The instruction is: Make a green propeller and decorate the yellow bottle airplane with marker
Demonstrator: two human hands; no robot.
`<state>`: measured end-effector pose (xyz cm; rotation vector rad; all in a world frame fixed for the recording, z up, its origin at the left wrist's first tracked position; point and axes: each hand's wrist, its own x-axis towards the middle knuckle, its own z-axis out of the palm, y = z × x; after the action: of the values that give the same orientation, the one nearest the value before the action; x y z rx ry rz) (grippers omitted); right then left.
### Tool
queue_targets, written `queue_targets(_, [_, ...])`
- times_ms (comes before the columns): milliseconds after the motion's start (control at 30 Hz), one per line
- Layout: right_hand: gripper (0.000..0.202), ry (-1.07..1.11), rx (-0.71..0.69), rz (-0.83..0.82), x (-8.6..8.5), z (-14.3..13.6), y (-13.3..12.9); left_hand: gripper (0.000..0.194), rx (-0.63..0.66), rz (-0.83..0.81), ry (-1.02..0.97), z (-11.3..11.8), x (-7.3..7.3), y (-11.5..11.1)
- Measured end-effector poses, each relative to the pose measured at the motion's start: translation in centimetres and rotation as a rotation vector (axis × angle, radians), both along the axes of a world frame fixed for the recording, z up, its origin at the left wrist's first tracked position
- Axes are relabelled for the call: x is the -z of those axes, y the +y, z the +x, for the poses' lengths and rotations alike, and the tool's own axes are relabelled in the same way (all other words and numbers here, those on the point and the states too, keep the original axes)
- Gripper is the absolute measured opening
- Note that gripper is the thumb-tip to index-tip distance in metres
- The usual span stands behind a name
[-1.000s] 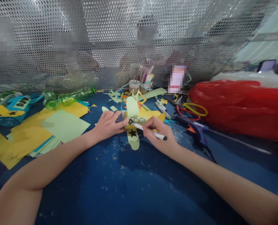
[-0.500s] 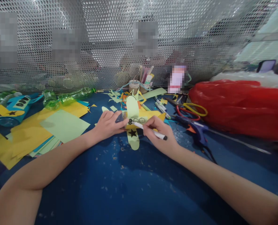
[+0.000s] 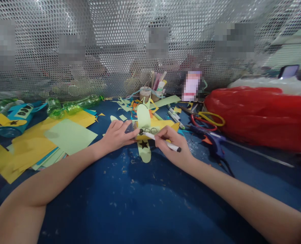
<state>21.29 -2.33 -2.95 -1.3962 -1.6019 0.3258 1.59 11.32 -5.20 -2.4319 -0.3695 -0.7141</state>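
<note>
A toy plane (image 3: 163, 124) lies in the middle of the table, with a yellow paper body and pale green paper wings. A black star (image 3: 143, 144) marks its near wing, and rounded window outlines run along the body. My left hand (image 3: 118, 136) grips the plane's left end, where clear plastic shows between the fingers. In my right hand (image 3: 174, 145) is a white marker (image 3: 149, 136) with a black end, pinched like a pen. Its tip rests at the leftmost window, which is dark inside. My right fingers partly cover the plane's right side.
Yellow and green paper sheets (image 3: 70, 135) lie at left, near a blue toy plane (image 3: 20, 117) and green plastic bottles (image 3: 83, 103). Paper scraps, markers (image 3: 175, 117), scissors (image 3: 203, 120) and a blue glue gun (image 3: 215, 140) lie beyond my right hand. A red bag (image 3: 252, 117) sits at right.
</note>
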Motion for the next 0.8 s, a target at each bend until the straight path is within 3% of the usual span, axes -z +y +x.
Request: queue_targets(800, [0.014,-0.016,0.042,0.011,0.06,0.17,0.06,0.035,-0.007,0.046,-0.003,-0.08,-0.01,0.07])
